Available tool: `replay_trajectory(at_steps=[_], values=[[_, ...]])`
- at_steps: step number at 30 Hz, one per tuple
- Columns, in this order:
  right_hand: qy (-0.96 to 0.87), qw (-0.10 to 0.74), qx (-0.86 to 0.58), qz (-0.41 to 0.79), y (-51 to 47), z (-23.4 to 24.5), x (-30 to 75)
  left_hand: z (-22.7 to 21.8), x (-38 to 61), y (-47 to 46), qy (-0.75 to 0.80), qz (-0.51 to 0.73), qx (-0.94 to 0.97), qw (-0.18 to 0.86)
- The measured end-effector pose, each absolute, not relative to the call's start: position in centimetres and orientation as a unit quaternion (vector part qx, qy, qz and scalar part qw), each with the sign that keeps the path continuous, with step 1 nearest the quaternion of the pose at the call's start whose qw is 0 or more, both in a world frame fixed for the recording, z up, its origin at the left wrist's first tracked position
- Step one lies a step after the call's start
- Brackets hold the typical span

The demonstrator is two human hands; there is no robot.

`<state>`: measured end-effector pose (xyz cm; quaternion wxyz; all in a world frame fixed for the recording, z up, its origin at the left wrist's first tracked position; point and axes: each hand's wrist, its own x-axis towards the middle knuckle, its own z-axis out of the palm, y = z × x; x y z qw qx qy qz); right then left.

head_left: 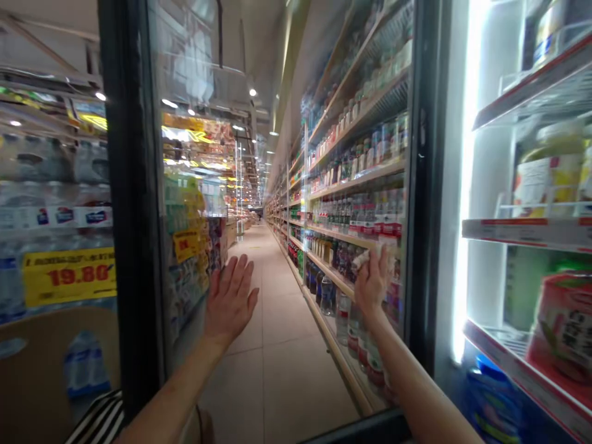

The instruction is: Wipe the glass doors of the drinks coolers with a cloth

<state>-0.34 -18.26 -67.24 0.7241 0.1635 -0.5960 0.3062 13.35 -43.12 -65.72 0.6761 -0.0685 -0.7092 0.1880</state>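
An opened glass fridge door [287,185] with a black frame stands in front of me, and the shop aisle shows through the pane. My left hand [230,300] is open, its fingers stretched flat against the glass near the door's left side. My right hand [372,279] is closed round a small white cloth [365,258] and presses it on the glass close to the door's right frame. Both forearms reach up from the bottom of the view.
The lit fridge interior [531,228] at the right holds shelves of bottles and cartons. Through the glass, long drink shelves [351,185] line the right of a tiled aisle. Stacked water packs with a yellow price sign [69,275] stand at the left.
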Motion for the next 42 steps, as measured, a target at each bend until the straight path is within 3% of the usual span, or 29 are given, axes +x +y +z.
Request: replay_trajectory(at_steps=[2, 5, 7, 12, 17, 22, 30, 36, 42], values=[[-0.599, 0.720, 0.161, 0.313, -18.9, -67.8, -0.1, -65.7, 13.3, -43.1, -0.710, 0.184, -0.068, 0.676], [-0.614, 0.684, 0.338, 0.200, -20.8, -68.8, 0.9, -65.7, 13.3, -43.1, -0.707, 0.182, -0.073, 0.680], [-0.623, 0.663, 0.381, 0.163, -20.3, -68.9, 0.6, -65.8, 13.2, -43.2, -0.705, 0.180, -0.077, 0.682], [-0.633, 0.684, 0.105, 0.349, -16.1, -68.2, -2.5, -65.9, 13.0, -43.6, -0.712, 0.174, -0.077, 0.676], [-0.657, 0.671, 0.227, 0.260, -14.2, -69.7, -4.1, -65.9, 13.0, -43.4, -0.717, 0.148, -0.073, 0.677], [-0.608, 0.711, 0.076, 0.345, -12.7, -69.6, -4.4, -66.0, 13.0, -43.3, -0.721, 0.144, -0.069, 0.674], [-0.617, 0.660, 0.400, 0.152, -19.7, -70.0, 0.6, -65.9, 13.0, -43.4, -0.719, 0.152, -0.072, 0.675], [-0.619, 0.705, 0.127, 0.322, -17.4, -66.8, -1.2, -66.0, 13.0, -43.4, -0.722, 0.154, -0.063, 0.671], [-0.610, 0.656, 0.416, 0.154, -21.7, -68.3, 2.0, -65.9, 13.0, -43.8, -0.715, 0.174, -0.086, 0.671]])
